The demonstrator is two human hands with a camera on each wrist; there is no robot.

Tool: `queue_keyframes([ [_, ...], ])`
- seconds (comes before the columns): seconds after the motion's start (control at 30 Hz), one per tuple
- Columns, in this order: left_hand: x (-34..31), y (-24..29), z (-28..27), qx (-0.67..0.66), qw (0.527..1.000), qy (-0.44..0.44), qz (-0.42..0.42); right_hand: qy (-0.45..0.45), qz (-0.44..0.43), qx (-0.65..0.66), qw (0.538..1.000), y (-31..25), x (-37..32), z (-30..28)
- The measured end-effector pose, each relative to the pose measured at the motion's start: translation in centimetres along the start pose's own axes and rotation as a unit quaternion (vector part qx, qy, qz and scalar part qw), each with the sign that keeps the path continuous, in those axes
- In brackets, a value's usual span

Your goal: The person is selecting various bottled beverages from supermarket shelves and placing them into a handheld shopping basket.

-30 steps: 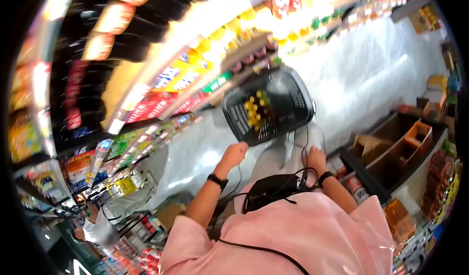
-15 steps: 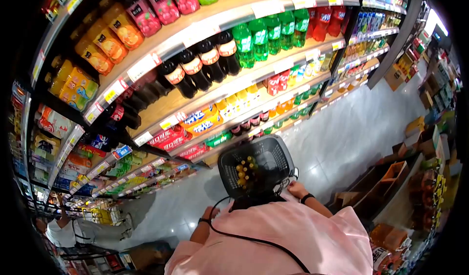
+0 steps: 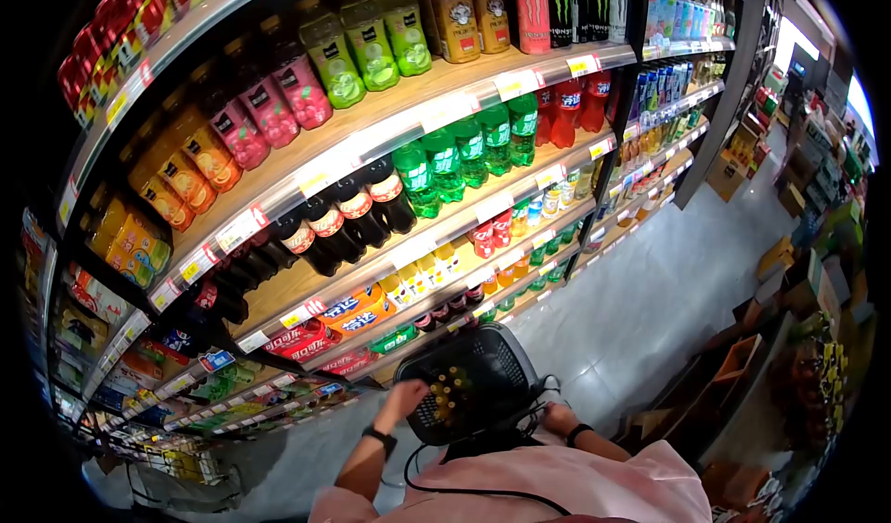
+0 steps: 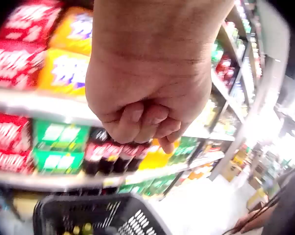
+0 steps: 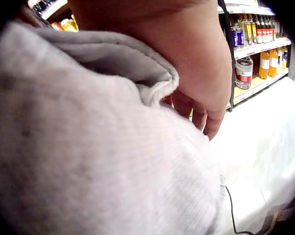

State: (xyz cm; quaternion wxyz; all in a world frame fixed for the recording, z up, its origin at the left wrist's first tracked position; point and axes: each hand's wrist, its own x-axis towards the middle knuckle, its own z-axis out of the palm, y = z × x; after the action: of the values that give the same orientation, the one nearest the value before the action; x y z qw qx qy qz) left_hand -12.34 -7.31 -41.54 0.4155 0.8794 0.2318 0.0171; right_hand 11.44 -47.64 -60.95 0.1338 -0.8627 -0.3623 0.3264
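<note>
Curled into a fist, the left hand (image 3: 406,400) is by the left side of a black basket (image 3: 506,356); the left wrist view shows the fist (image 4: 147,112) above the basket rim (image 4: 89,198) with nothing visible in it. Yellow-topped items (image 3: 450,393) lie in the basket. The right hand (image 3: 559,419) is low, close to the body and near dark cables. In the right wrist view, light grey cloth (image 5: 103,142) partly covers the right hand (image 5: 201,93); its visible fingers hang loosely bent, with nothing seen in them.
Drink shelves (image 3: 445,115) rise ahead and left, with green bottles (image 3: 469,152), dark bottles (image 3: 353,212) and orange packs (image 3: 357,309). Cardboard boxes (image 3: 807,286) line the right of the grey floor (image 3: 640,309). Far left stands a yellow cart (image 3: 190,463).
The head view has tilted up from the floor to the shelves. The left hand has come up beside the basket, which sits lower in the picture. The right hand stays low by the body.
</note>
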Motion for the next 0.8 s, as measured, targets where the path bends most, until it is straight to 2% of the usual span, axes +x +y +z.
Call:
queue_keyframes([
  [0.03,2.8,4.0,-1.7,0.032,0.999,0.003,0.029,-0.008,-0.04,-0.051,0.998,2.0,0.8,1.0],
  [0.07,5.3,10.0,-4.3,0.043,0.996,0.006,0.072,-0.038,0.082,0.043,0.995,-3.0,-2.2,-6.2],
  [0.1,8.0,15.8,-6.7,0.15,0.981,0.009,0.119,-0.038,0.077,0.043,0.995,-1.6,-1.4,-6.2],
  [0.13,10.4,20.3,-8.1,0.126,0.985,0.029,0.118,-0.072,0.082,0.058,0.992,-0.3,-1.0,-6.4],
  [0.17,12.5,25.5,-9.8,0.077,0.968,0.093,0.22,-0.107,0.087,0.072,0.988,1.5,-0.5,-6.1],
  [0.2,13.5,32.4,-12.5,0.084,0.984,0.042,0.149,-0.101,0.101,0.07,0.987,2.1,-1.1,-7.2],
  [0.23,16.2,35.3,-13.3,0.088,0.955,0.13,0.252,-0.086,0.11,0.066,0.988,2.8,-0.8,-9.4],
  [0.27,18.0,41.0,-14.9,0.127,0.897,0.231,0.355,-0.095,0.111,0.075,0.986,3.6,-0.3,-11.2],
  [0.3,20.1,44.3,-16.3,0.138,0.891,0.26,0.347,-0.096,0.103,0.077,0.987,4.2,0.2,-12.6],
  [0.33,22.4,48.1,-17.4,0.117,0.86,0.314,0.384,-0.123,0.092,0.097,0.983,5.3,0.5,-13.9],
  [0.4,26.4,54.2,-19.4,0.111,0.843,0.379,0.364,-0.174,0.066,0.119,0.975,7.1,1.4,-15.8],
  [0.43,29.3,55.7,-20.8,0.101,0.841,0.38,0.372,-0.192,0.048,0.11,0.974,7.9,2.1,-16.5],
  [0.5,33.0,59.5,-22.4,0.144,0.802,0.458,0.355,-0.223,0.017,0.095,0.97,9.3,3.3,-17.7],
  [0.57,36.1,61.0,-24.1,0.14,0.812,0.461,0.33,-0.245,-0.005,0.08,0.966,10.4,4.1,-18.6],
  [0.63,38.6,61.5,-24.9,0.194,0.774,0.502,0.333,-0.265,-0.017,0.069,0.962,11.8,4.5,-19.1],
  [0.67,39.6,61.6,-24.9,0.197,0.774,0.501,0.333,-0.272,-0.022,0.064,0.96,12.5,4.8,-19.4],
  [0.8,41.6,63.2,-25.1,0.26,0.808,0.465,0.251,-0.291,-0.031,0.048,0.955,14.9,5.1,-20.4],
])
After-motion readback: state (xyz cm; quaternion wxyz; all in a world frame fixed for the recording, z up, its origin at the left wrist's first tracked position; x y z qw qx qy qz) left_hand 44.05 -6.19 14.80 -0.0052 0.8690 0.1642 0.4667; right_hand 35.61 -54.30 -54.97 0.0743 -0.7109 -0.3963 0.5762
